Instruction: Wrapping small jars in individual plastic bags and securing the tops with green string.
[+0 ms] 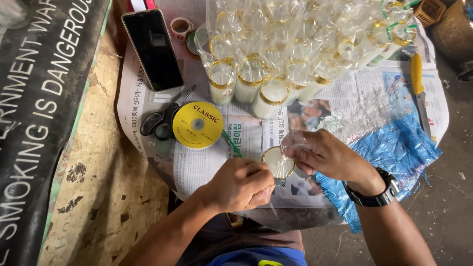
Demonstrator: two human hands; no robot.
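From the head camera, your right hand (325, 155) grips a small gold-rimmed candle glass (278, 162) through a clear plastic wrapper (295, 143), fingers pinched on the film at the rim, with a black wristwatch (377, 194) at the wrist. Your left hand (241, 184) is curled tight just beside the glass, apparently pinching the gathered film or a tie; you cannot see exactly what sits inside that fist. The glass hangs over the near edge of the newspaper (207, 162) that covers the work surface. Behind it, a cluster of already bagged candle glasses (276, 74) lies tipped toward you. To the left sit a yellow disc-shaped spool (197, 125), black scissors (160, 120), a dark phone (152, 49) and rolls of tape (182, 24). A green twist tie (231, 144) lies near the spool, a blue woven sack (394, 148) under your right forearm, and a yellow-handled knife (418, 79) far right. The risks, as a judgement: thin film may tear if you pull hard against the rim, the glass may slip from the slick plastic and drop off the near edge, and a careless elbow could topple the leaning wrapped glasses.
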